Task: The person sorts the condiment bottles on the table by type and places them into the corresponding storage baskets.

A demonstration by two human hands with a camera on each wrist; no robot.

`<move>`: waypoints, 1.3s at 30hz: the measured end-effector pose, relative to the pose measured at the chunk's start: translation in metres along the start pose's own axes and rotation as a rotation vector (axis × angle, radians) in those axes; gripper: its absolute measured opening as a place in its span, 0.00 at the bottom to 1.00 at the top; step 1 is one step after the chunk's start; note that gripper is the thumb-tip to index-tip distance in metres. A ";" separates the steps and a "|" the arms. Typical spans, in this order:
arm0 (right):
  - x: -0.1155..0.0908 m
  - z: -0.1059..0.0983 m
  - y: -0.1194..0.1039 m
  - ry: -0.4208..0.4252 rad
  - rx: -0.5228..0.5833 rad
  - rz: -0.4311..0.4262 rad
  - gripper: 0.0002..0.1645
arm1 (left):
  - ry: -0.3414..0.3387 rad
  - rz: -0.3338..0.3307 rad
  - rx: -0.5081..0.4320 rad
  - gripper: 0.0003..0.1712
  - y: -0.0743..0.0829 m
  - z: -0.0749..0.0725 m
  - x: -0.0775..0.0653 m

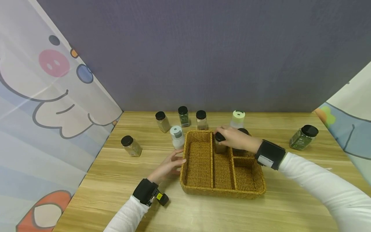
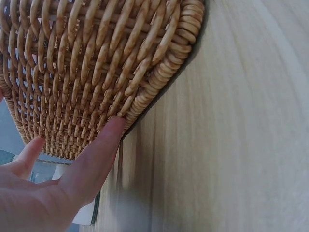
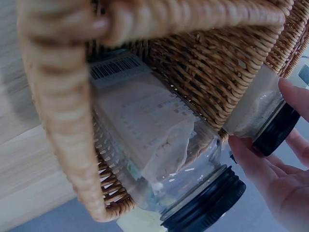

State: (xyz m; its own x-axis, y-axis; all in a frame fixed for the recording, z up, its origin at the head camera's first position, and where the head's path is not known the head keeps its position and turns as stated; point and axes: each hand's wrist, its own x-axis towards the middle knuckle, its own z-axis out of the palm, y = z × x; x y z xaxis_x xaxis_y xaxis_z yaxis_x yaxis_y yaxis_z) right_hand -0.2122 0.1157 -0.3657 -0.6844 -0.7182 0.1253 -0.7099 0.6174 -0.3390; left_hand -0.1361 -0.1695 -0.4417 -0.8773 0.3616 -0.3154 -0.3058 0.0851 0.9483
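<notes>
A wicker basket (image 1: 223, 192) with several compartments stands on the table. My right hand (image 1: 236, 139) grips a spice jar (image 1: 220, 147) by its black lid, at the back of the long middle compartment. In the right wrist view, the fingers and thumb close round that jar (image 3: 253, 106) just below and on its lid. Another black-lidded jar (image 3: 145, 121) stands in the back right compartment, mostly hidden under my wrist in the head view. My left hand (image 1: 166, 167) touches the basket's left side with extended fingers, one (image 2: 99, 152) along the woven wall.
Behind the basket are several black-lidded jars, including a green-labelled one (image 1: 184, 117), and a bottle with a pale yellow-green cap (image 1: 238, 118). A white-capped bottle (image 1: 177, 138) stands by its left corner. Single jars stand far left (image 1: 132, 147) and far right (image 1: 302, 138). A grey partition (image 1: 214, 64) rises behind.
</notes>
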 end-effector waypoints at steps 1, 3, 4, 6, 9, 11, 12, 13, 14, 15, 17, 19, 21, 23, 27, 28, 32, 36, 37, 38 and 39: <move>0.000 0.000 0.000 -0.003 0.001 0.001 0.24 | -0.001 0.000 0.000 0.35 0.000 0.000 0.000; 0.000 -0.001 0.000 -0.006 0.002 0.001 0.24 | -0.004 0.002 -0.001 0.35 0.000 0.000 0.000; 0.000 -0.001 0.000 -0.010 0.002 0.004 0.24 | -0.007 0.004 -0.001 0.35 0.000 0.000 0.000; 0.000 -0.002 0.000 -0.020 0.004 0.012 0.24 | -0.007 0.005 0.002 0.35 0.001 0.001 0.000; 0.001 -0.003 0.000 -0.033 0.009 0.017 0.24 | -0.006 0.008 0.007 0.36 0.001 0.000 0.000; 0.001 -0.004 0.000 -0.041 0.013 0.015 0.24 | -0.006 0.010 0.008 0.36 0.001 0.000 0.000; 0.001 -0.004 0.000 -0.045 0.017 0.014 0.24 | -0.007 0.011 0.008 0.36 0.001 0.000 0.000; 0.001 -0.004 0.000 -0.051 0.021 0.015 0.24 | -0.007 0.013 0.008 0.36 0.000 0.000 0.000; 0.001 -0.005 0.001 -0.057 0.030 0.022 0.24 | -0.008 0.013 0.008 0.36 0.000 -0.001 0.000; 0.001 -0.005 0.000 -0.063 0.039 0.031 0.24 | -0.010 0.015 0.008 0.36 -0.001 -0.001 0.001; 0.001 -0.006 0.001 -0.073 0.054 0.048 0.25 | -0.010 0.015 0.007 0.37 -0.001 -0.001 0.001; 0.000 -0.009 0.000 -0.077 0.069 0.063 0.26 | -0.008 0.017 0.008 0.37 -0.001 -0.001 0.001; -0.002 -0.011 0.002 -0.072 0.073 0.057 0.26 | -0.008 0.018 0.006 0.36 -0.001 -0.001 0.001; -0.004 -0.014 0.003 -0.064 0.084 0.053 0.26 | -0.007 0.016 0.007 0.36 -0.001 -0.001 0.001; -0.009 -0.019 0.008 -0.038 0.105 0.055 0.26 | -0.007 0.014 0.010 0.35 -0.001 0.000 0.001; -0.010 -0.021 0.008 -0.035 0.114 0.067 0.27 | -0.007 0.014 0.010 0.35 0.000 0.000 0.001; -0.016 -0.028 0.013 -0.024 0.134 0.085 0.26 | -0.005 0.014 0.014 0.35 0.001 0.000 -0.001; -0.023 -0.036 0.018 -0.011 0.127 0.103 0.25 | -0.005 0.014 0.013 0.35 0.001 0.000 -0.001; -0.025 -0.039 0.020 -0.007 0.118 0.109 0.24 | -0.004 0.011 0.011 0.35 0.001 0.000 -0.001; -0.027 -0.041 0.021 -0.005 0.113 0.117 0.24 | -0.004 0.012 0.012 0.35 0.001 0.000 -0.001; -0.029 -0.043 0.022 -0.004 0.114 0.125 0.24 | -0.005 0.012 0.010 0.36 0.000 0.000 -0.001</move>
State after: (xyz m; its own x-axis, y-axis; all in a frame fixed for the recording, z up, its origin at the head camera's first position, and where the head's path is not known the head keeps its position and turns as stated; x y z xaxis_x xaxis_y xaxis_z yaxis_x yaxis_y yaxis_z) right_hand -0.2157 0.1642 -0.3368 -0.7654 -0.6394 0.0722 -0.5958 0.6618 -0.4550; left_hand -0.1353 -0.1695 -0.4409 -0.8789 0.3678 -0.3037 -0.2916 0.0896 0.9523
